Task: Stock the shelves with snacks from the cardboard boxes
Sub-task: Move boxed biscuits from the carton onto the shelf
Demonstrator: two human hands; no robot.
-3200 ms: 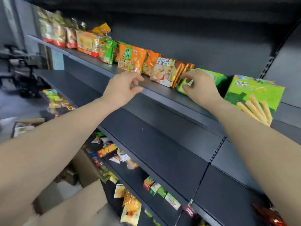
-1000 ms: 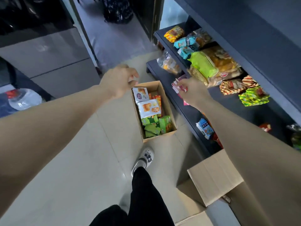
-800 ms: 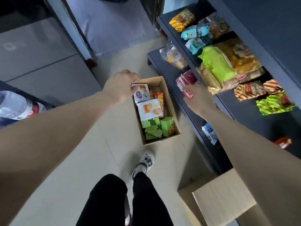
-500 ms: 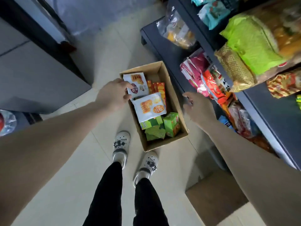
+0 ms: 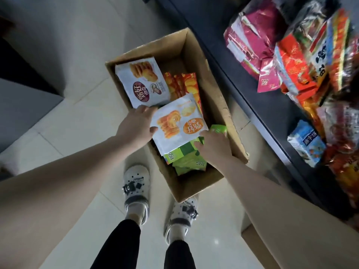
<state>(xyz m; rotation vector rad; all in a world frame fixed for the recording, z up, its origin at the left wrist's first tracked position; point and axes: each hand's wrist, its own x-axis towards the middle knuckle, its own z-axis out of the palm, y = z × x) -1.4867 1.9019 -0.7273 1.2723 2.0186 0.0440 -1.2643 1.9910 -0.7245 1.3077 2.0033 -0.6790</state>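
An open cardboard box [image 5: 215, 90] stands on the floor by my feet. It holds two white snack packs, orange packs [image 5: 186, 84] and green boxes [image 5: 186, 162]. My left hand [image 5: 136, 127] grips the left edge of the nearer white snack pack [image 5: 178, 125], thumb on top. My right hand [image 5: 213, 146] reaches into the box at that pack's lower right corner, over the green boxes. Its fingertips are hidden, so I cannot tell what it holds. The other white pack [image 5: 141, 84] lies at the box's far left.
A dark low shelf [image 5: 252, 109] runs along the right, filled with red, orange and blue snack bags [image 5: 291, 74]. The corner of another cardboard box [image 5: 250, 237] shows at the lower right. My two white shoes [image 5: 136, 191] stand on pale floor tiles just before the box.
I turned from the upper shelf down to the box on the floor. Both hands dropped into it; the left moved from the far white pack to the nearer one.
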